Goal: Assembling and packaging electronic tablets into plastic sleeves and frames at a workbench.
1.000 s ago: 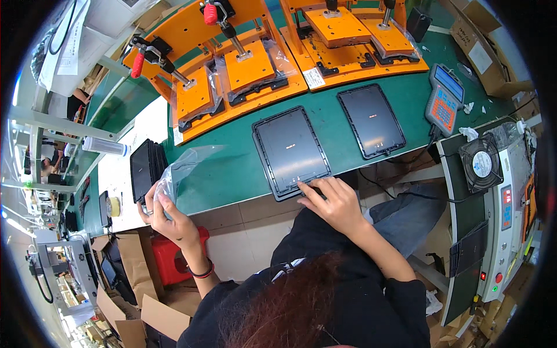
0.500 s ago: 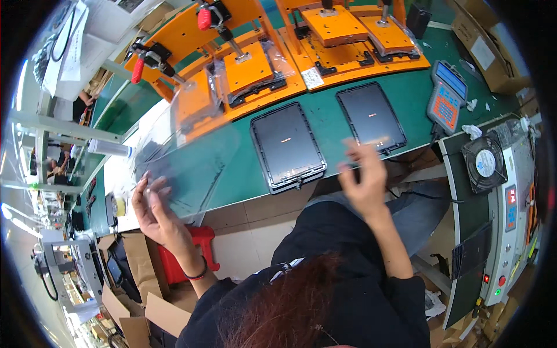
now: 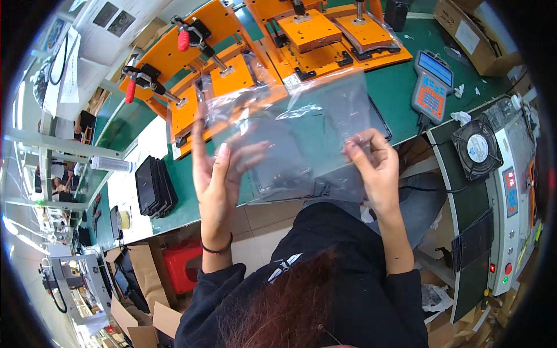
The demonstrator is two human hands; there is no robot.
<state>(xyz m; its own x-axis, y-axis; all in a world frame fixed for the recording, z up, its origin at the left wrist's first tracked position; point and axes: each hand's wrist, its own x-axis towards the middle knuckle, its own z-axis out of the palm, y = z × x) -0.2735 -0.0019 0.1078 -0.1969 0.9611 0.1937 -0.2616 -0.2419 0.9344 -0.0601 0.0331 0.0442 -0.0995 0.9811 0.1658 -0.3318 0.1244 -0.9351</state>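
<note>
My right hand [image 3: 380, 165] has thumb and fingertips together, pinched on the right side of a clear, thin plastic bag or sheet [image 3: 313, 124]. My left hand [image 3: 217, 177] is upright, fingers spread apart at the film's left side; I cannot tell whether they are inside it or behind it. The film spans left to right between my hands, above the green tabletop [image 3: 186, 171]. Through it, blurred, shows a flat black rectangular panel [image 3: 278, 156], its long axis running back from the tabletop's front edge, seemingly nearer my left fingers. A stack of black panels [image 3: 154, 187] sits left, toward that edge, with a green strip between it and my left hand. Farther right, a second black panel [image 3: 380, 119] peeks past the film; beyond, orange metal presses [image 3: 310, 32] line the back.
</note>
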